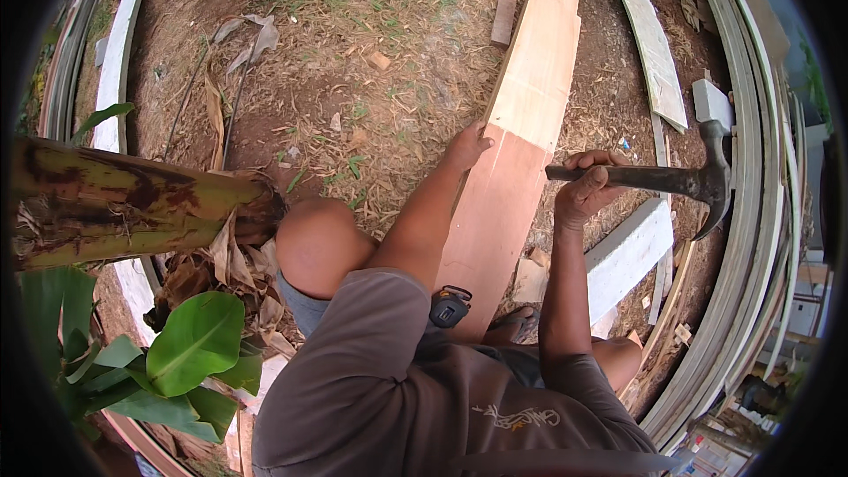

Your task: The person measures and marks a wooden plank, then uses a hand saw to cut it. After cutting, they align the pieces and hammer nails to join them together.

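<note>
Planks (521,132) of pale wood lie end to end on the ground, the left hand (466,147) pressed open on their edge at the joint. Right of them, the right hand (585,187) grips a raised claw hammer (680,181); a nailing stroke seems in hand, needing a square blow.

A banana stem (132,203) lies left, green leaves (190,340) below it, stacked curved strips (751,212) at right.

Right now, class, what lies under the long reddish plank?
Bare soil strewn with dry leaves and straw shows beside the long reddish plank. The left hand rests on its edge; the ground directly beneath is covered.
</note>
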A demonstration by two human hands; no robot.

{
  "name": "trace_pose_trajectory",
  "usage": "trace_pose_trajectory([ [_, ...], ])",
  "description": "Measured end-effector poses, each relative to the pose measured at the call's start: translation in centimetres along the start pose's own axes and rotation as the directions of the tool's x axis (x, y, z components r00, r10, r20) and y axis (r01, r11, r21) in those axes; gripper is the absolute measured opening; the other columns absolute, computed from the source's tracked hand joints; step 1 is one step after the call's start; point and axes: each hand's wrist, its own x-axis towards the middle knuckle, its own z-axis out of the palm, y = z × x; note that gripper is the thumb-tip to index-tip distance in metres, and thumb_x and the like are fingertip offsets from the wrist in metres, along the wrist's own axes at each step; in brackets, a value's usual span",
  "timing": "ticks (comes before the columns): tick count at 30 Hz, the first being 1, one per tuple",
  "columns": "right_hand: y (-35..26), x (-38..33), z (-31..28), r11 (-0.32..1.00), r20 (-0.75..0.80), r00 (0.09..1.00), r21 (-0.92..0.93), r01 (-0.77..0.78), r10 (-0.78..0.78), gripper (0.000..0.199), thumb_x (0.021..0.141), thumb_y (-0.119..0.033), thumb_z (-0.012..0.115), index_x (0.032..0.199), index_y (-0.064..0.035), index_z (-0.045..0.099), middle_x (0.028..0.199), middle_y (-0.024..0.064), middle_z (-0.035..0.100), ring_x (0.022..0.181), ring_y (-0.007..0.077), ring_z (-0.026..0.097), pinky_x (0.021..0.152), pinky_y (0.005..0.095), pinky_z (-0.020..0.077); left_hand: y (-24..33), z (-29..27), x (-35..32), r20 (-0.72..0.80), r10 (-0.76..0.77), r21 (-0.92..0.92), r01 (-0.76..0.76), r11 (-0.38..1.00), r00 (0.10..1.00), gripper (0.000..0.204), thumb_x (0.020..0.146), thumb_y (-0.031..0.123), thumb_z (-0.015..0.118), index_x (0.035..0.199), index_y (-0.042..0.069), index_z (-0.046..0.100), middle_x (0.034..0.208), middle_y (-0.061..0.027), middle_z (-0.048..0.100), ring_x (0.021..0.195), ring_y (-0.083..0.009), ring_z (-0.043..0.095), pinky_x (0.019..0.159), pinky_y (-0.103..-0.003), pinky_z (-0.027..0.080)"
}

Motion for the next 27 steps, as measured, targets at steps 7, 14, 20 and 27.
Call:
trace_pose_trajectory([
  [7, 3.8, -5.0, -4.3, 0.469, 0.165, 0.565, -0.761, -0.448, 0.808, 0.040, 0.104, -0.037, 0.060, 0.115, 0.0008, 0.054, 0.064, 0.0089, 0.058, 0.054, 0.0192, 0.062, 0.050, 0.0376, 0.0520, -2.6, 0.1, 2.0, -0.081, 0.075, 0.112, -0.066, 0.992, 0.994, 0.060, 0.093, 0.025, 0.075, 0.143, -0.001, 0.054, 0.128, -0.0232, 0.069, 0.117, -0.0335, 0.067, 0.101, -0.041, 0.050],
  [14, 0.0, -2.3, -1.6, 0.971, 0.170, 0.964, -0.162, -0.178, 0.205, 0.034, 0.106, -0.035, 0.060, 0.115, -0.0033, 0.049, 0.073, 0.0018, 0.052, 0.060, 0.0082, 0.053, 0.055, 0.0238, 0.0464, -1.8, 0.3, 0.3, -0.069, 0.057, 0.163, -0.045, 0.986, 0.996, 0.058, 0.094, 0.027, 0.074, 0.142, 0.000, 0.056, 0.125, -0.0226, 0.070, 0.115, -0.0347, 0.068, 0.100, -0.043, 0.051],
  [20, 5.7, -6.6, -3.5, 0.281, 0.238, 0.592, -0.959, 0.020, 0.770, 0.041, 0.106, -0.043, 0.055, 0.119, -0.0040, 0.053, 0.071, 0.0140, 0.061, 0.059, 0.0241, 0.064, 0.056, 0.0417, 0.0510, 1.8, -0.4, -0.7, -0.048, -0.014, 0.198, 0.023, 0.980, 0.999, 0.058, 0.096, 0.020, 0.071, 0.145, -0.004, 0.052, 0.134, -0.0225, 0.066, 0.121, -0.0278, 0.066, 0.104, -0.038, 0.049],
  [27, 3.9, -6.8, -4.0, 0.591, 0.224, 0.817, -0.789, -0.168, 0.531, 0.037, 0.106, -0.035, 0.056, 0.120, -0.0013, 0.052, 0.082, 0.0255, 0.068, 0.077, 0.0507, 0.067, 0.068, 0.0553, 0.0508, -0.6, -0.3, -0.1, 0.017, -0.042, 0.132, 0.039, 0.990, 0.999, 0.057, 0.096, 0.019, 0.069, 0.146, -0.001, 0.052, 0.132, -0.0216, 0.068, 0.119, -0.0270, 0.067, 0.102, -0.037, 0.050],
])
